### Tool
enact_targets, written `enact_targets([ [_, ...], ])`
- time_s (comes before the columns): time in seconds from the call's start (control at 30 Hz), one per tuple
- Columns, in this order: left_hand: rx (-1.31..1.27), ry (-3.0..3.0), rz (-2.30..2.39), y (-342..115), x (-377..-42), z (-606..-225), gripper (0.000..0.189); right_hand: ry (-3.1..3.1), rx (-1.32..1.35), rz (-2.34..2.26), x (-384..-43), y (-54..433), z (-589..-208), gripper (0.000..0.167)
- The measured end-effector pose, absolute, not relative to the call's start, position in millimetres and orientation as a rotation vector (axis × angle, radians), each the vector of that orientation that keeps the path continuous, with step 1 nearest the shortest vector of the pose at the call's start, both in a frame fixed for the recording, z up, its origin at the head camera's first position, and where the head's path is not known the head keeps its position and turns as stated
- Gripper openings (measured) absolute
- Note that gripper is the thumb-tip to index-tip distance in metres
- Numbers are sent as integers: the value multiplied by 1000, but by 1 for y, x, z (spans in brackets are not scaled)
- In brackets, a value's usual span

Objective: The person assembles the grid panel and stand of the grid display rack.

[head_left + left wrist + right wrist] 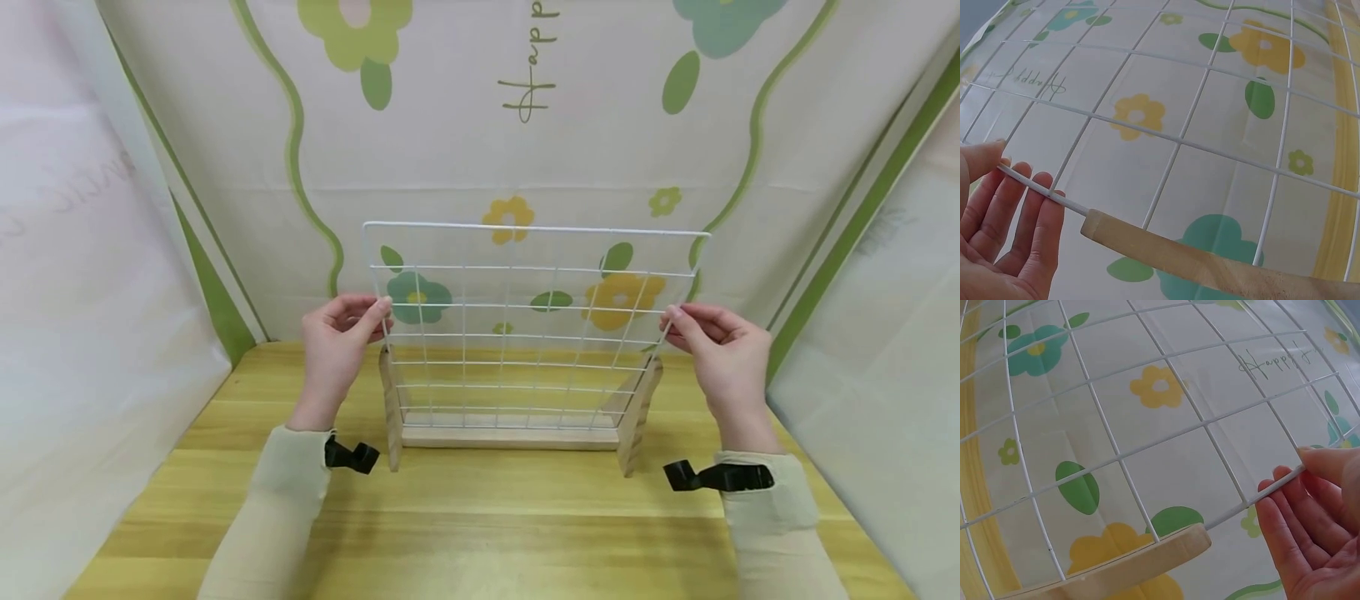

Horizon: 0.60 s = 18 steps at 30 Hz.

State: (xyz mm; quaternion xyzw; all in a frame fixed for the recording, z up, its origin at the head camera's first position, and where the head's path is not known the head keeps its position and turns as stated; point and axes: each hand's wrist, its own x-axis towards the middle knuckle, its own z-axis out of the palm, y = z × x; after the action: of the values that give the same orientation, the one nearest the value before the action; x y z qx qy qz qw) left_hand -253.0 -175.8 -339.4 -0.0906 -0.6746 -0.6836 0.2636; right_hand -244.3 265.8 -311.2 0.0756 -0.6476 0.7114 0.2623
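Note:
A white wire grid panel (536, 335) stands upright in a wooden stand, its lower part between the two side pieces. The stand has a left side piece (391, 408), a right side piece (640, 417) and a flat crossbar (510, 438) low between them. My left hand (339, 350) pinches the panel's left edge wire between thumb and fingers, just above the wood. Opposite it, my right hand (723, 360) pinches the right edge wire the same way. In both wrist views the wire frame (1075, 205) runs between the thumb and fingertips.
The stand rests on a yellow wood-grain table (480, 517). Behind it hangs a pale flowered cloth (585, 150), and further cloth walls enclose the left (90, 250) and right sides. Each wrist carries a black strap with a small mount (360, 457).

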Motion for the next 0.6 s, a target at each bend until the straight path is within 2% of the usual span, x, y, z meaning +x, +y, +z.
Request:
enact_targets([
  [0.6, -256, -1880, -1846, -180, -252, -339, 32, -1717, 173, 1929, -243, 262, -314, 28],
])
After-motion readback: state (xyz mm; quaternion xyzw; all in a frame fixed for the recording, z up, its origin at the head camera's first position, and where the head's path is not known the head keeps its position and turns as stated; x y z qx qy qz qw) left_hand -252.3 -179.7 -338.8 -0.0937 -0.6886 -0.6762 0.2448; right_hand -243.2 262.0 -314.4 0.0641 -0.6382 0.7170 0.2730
